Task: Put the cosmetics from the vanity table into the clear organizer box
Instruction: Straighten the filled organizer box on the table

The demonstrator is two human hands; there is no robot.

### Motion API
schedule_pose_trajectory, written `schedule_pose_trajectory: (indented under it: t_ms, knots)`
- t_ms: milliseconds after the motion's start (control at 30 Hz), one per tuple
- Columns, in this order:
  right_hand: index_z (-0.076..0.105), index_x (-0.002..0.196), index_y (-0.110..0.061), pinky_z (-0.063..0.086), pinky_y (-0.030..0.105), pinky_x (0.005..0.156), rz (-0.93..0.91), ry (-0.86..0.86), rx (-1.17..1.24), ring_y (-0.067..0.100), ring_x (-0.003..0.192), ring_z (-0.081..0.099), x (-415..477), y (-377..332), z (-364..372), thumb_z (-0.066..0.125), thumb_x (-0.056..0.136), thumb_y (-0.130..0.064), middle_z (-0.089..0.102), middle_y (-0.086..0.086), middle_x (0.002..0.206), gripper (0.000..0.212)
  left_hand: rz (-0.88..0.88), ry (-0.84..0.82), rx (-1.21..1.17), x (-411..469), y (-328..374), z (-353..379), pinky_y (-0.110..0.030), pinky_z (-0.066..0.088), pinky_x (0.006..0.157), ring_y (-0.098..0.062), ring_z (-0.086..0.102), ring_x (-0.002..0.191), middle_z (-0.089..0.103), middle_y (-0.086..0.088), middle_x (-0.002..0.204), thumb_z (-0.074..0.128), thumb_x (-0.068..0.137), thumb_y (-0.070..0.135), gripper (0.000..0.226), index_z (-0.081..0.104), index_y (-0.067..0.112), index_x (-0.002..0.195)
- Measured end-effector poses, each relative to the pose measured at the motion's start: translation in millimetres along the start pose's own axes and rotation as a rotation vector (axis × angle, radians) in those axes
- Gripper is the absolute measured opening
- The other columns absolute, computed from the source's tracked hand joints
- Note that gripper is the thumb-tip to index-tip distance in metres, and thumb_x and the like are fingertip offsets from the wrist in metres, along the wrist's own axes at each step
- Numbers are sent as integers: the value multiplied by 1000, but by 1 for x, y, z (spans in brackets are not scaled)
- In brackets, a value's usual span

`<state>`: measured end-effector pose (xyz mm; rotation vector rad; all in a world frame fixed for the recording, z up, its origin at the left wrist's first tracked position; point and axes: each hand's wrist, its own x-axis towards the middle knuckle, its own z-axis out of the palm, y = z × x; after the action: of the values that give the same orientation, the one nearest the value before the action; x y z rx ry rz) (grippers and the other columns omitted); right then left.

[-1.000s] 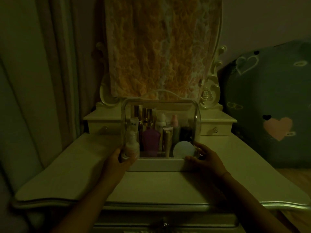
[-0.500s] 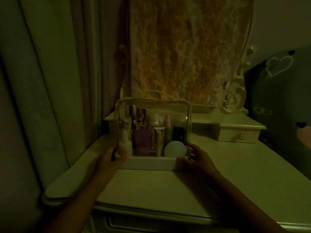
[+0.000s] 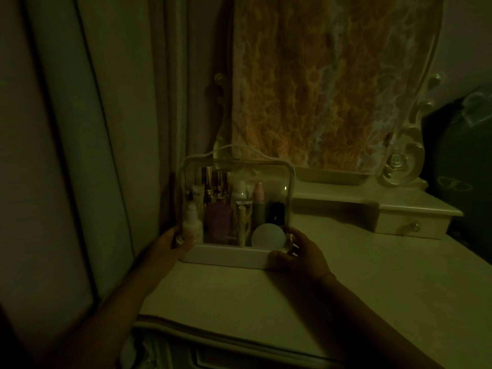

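The clear organizer box [image 3: 287, 182], with a white base and a thin carry handle, stands at the left end of the vanity table [image 3: 372, 283]. Inside it are several cosmetics: a small white bottle [image 3: 192, 227], a purple bottle [image 3: 218, 222], gold tubes, a pink-capped bottle [image 3: 258, 206] and a round white compact [image 3: 268, 235]. My left hand [image 3: 165, 246] grips the box's lower left corner. My right hand [image 3: 300, 251] grips its lower right corner. The room is dim.
Pale curtains [image 3: 80, 155] hang close on the left. A patterned cloth [image 3: 332, 83] covers the mirror behind the box. A small drawer unit [image 3: 410, 222] sits at the back right, with a dark bedding bundle [image 3: 458, 161] beyond it.
The box has slid left along the tabletop toward the curtains with both hands on its corners. The view has turned left with it.
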<state>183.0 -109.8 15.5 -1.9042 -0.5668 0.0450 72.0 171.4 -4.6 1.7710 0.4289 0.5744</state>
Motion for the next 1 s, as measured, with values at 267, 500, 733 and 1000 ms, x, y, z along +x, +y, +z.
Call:
schedule_pose_trajectory:
  t_ms: [267, 500, 733, 1000]
  knots:
    - [34, 138, -24, 48, 27, 87, -22, -5, 13, 19, 115, 51, 7, -8, 26, 72, 76, -20, 45, 6, 141, 72, 13, -16, -3, 18, -12, -27, -24, 46, 80, -8, 57, 104, 60, 6, 121, 67, 78, 33, 54, 48, 31, 129]
    - [37, 135, -27, 47, 19, 74, -33, 10, 14, 9, 94, 48, 12, -9, 39, 74, 74, -22, 49, 6, 136, 71, 9, -29, -29, 29, -16, -40, -21, 48, 79, -6, 58, 103, 60, 8, 119, 68, 78, 32, 52, 50, 31, 127]
    - [38, 134, -29, 50, 26, 81, -33, 20, 3, 18, 110, 53, 12, -10, 41, 74, 74, -23, 49, 5, 136, 70, 33, -28, -67, 25, -13, -38, -27, 47, 87, -9, 58, 105, 61, 6, 118, 66, 81, 25, 45, 53, 28, 124]
    - [35, 137, -27, 50, 33, 90, -7, 11, -3, 21, 116, 53, 6, -12, 41, 71, 76, -25, 48, 5, 137, 71, 52, 9, -13, 18, -9, -35, -19, 45, 78, -8, 57, 103, 59, 5, 119, 63, 84, 26, 47, 50, 25, 129]
